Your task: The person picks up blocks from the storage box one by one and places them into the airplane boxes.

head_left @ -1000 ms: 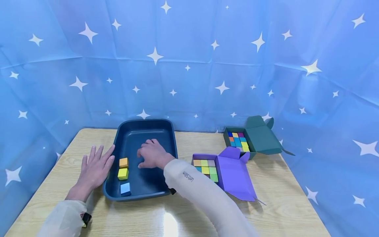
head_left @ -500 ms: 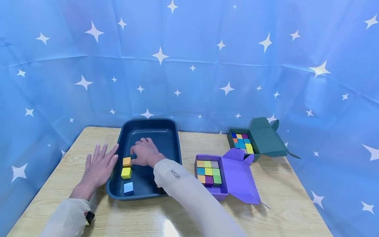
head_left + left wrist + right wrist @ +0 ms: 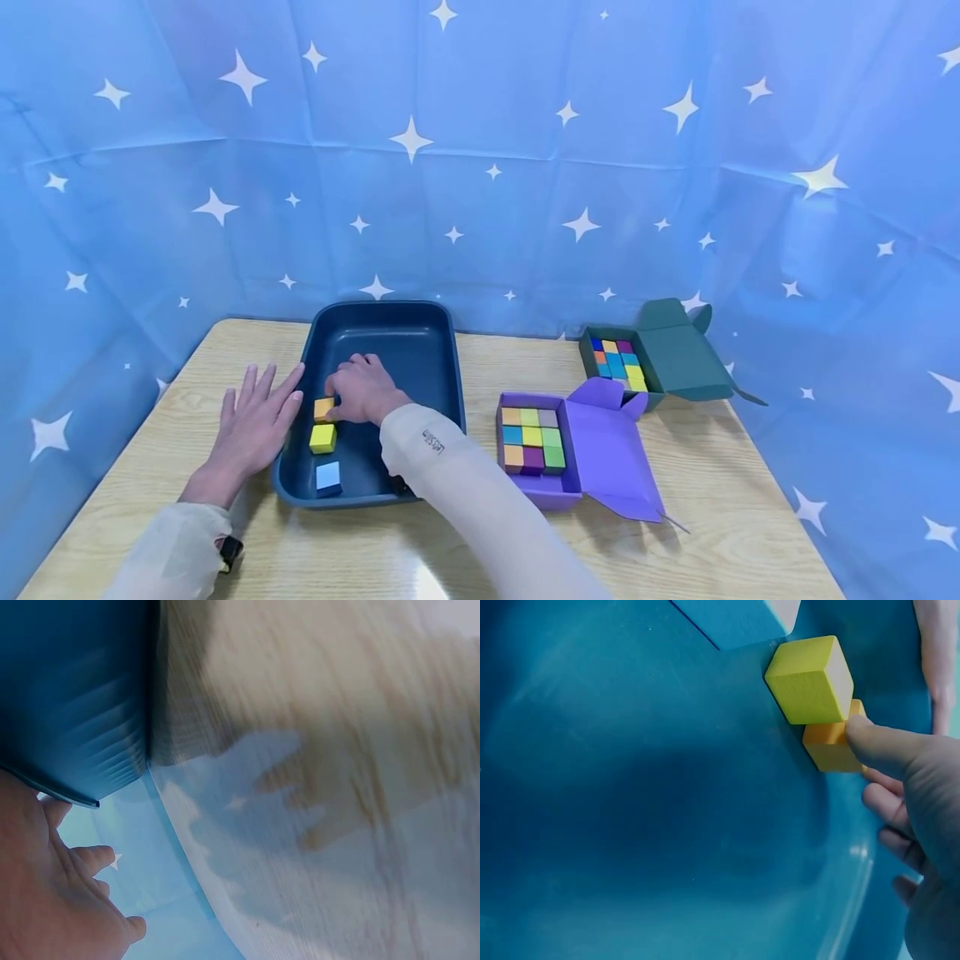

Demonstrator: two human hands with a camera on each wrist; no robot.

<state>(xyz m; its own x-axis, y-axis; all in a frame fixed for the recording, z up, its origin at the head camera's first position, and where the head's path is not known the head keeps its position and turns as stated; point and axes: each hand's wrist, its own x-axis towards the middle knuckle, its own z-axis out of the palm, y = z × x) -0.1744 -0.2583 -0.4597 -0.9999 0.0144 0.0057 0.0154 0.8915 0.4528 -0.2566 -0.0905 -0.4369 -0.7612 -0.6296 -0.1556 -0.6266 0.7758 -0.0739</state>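
In the dark blue tray (image 3: 397, 342), my right hand (image 3: 363, 388) pinches an orange cube (image 3: 323, 409). The right wrist view has the thumb (image 3: 885, 746) against the orange cube (image 3: 832, 746), with the index finger mostly hidden behind it. A yellow cube (image 3: 323, 438) sits right beside the orange one, and a light blue block (image 3: 328, 478) lies nearer the tray's front left corner. My left hand (image 3: 253, 425) has its fingers spread and touches the tray's left rim; nothing is in its grasp.
Right of the tray stands a purple box (image 3: 555, 500) with its lid folded back, holding several coloured cubes. Behind it, a dark green box (image 3: 654, 400) with an opened lid (image 3: 682, 358) also holds several cubes. A star-patterned blue curtain (image 3: 480, 200) hangs behind the table (image 3: 720, 500).
My right hand has moved left across the tray to the orange cube and now pinches it. The left hand stays at the rim. The head view has shifted slightly.
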